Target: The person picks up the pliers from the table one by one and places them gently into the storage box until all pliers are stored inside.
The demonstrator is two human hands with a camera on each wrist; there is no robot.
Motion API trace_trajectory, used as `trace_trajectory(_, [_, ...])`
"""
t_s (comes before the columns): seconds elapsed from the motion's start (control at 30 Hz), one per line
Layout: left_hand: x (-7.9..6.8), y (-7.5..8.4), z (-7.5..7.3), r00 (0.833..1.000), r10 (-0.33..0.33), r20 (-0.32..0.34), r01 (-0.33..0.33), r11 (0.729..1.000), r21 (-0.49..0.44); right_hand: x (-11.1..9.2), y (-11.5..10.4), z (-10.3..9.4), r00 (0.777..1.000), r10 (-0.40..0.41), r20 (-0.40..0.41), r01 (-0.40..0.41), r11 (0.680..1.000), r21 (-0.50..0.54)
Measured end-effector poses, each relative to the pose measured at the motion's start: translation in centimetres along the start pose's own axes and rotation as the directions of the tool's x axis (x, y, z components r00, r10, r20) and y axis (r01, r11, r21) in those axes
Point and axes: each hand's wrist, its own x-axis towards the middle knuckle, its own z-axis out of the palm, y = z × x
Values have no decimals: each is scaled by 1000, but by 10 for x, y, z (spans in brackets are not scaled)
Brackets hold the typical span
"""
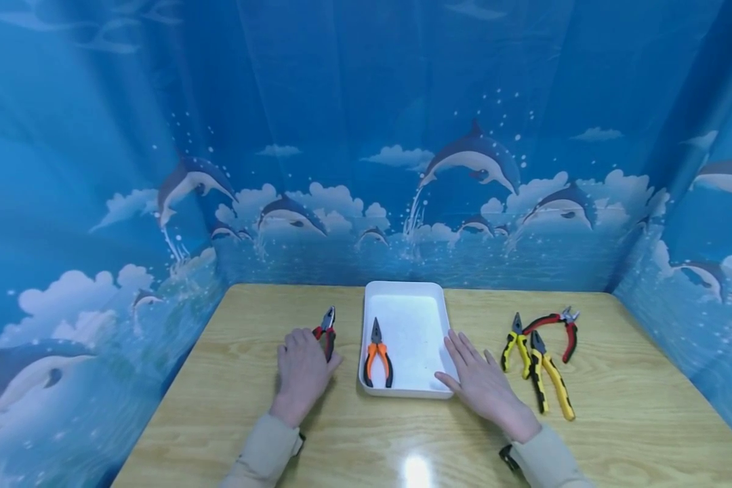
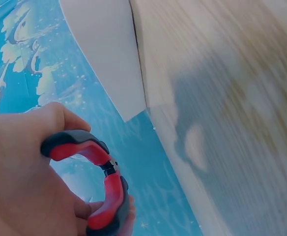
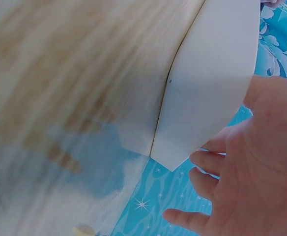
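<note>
On the counter [image 1: 219, 400] sits a white tray [image 1: 417, 346], with orange pliers [image 1: 377, 348] lying inside by its left wall. Just left of the tray, I see the left hand [image 1: 303, 367] gripping red pliers [image 1: 327, 331], their nose pointing away from the person. The right hand [image 1: 483, 385] holds nothing; its fingers are straight and spread at the tray's right edge. Past that hand, close together, lie small yellow pliers [image 1: 517, 335], big yellow pliers [image 1: 539, 347] and red cutters [image 1: 571, 332] with handles spread wide. Blue cloth [image 1: 341, 102] with jumping dolphins hangs behind.
</note>
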Motion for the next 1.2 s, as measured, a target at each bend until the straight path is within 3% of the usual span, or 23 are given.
trace_trajectory(0.33, [2,16,-5,999,37,35,-39,998,46,0,-1,-2,1000,-3,-5,3,1000,-3])
trace_trajectory(0.77, [3,61,-3,991,114,63,-121,984,129,-1,1,-1,1000,-13,-14,12,1000,-11])
trace_trajectory(1.2, [7,100,16,989,123,79,-133,980,145,0,1,1,1000,-12,-24,11,999,-34])
